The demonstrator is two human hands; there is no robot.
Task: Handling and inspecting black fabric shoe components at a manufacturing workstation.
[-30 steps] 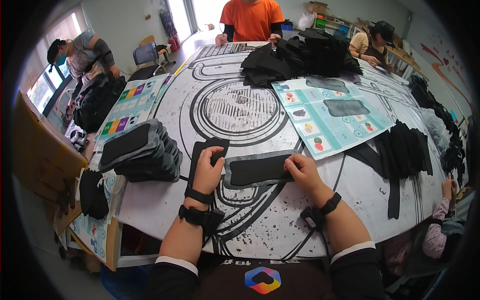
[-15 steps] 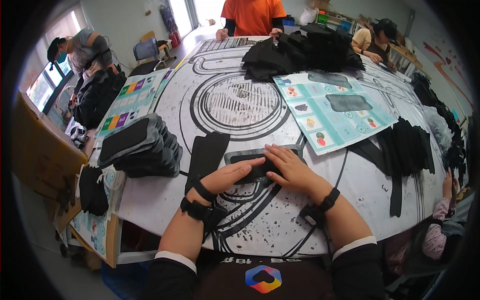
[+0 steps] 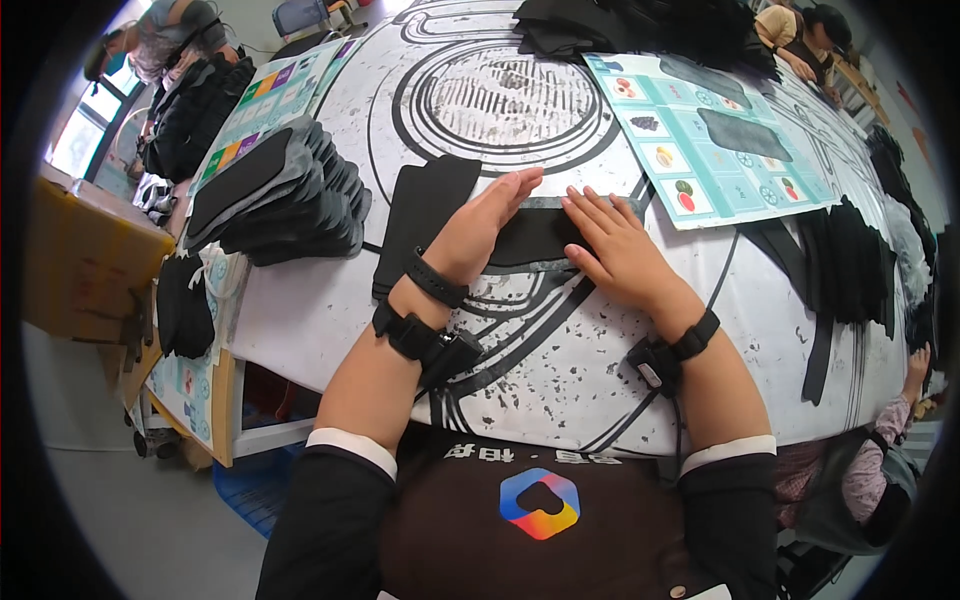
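Note:
A flat black cloth piece [image 3: 530,238] lies on a grey, dark-edged pad [image 3: 545,267] in front of me; grey shows along its edges. At the left end of the cloth my left hand [image 3: 490,225] is held on its side, fingers stretched out and together. My right hand [image 3: 622,245] rests flat over the right end, fingers extended, covering part of the cloth and pad. Neither hand grips anything. Just left of the left hand lies a small pile of black cloth pieces [image 3: 422,215]. A tall stack of black and grey pads [image 3: 285,200] stands farther left.
A printed teal sheet [image 3: 700,140] with grey pads on it lies at the right. Beyond it is a heap of black cloth [image 3: 650,35]; more black strips [image 3: 840,265] lie at the right. Other people work around the table. A cardboard box [image 3: 90,265] stands at the left.
My view has tilted downward. The left hand has drawn away from the right hand toward the cloth's left end and turned on its side. Black cloth now covers more of the pad.

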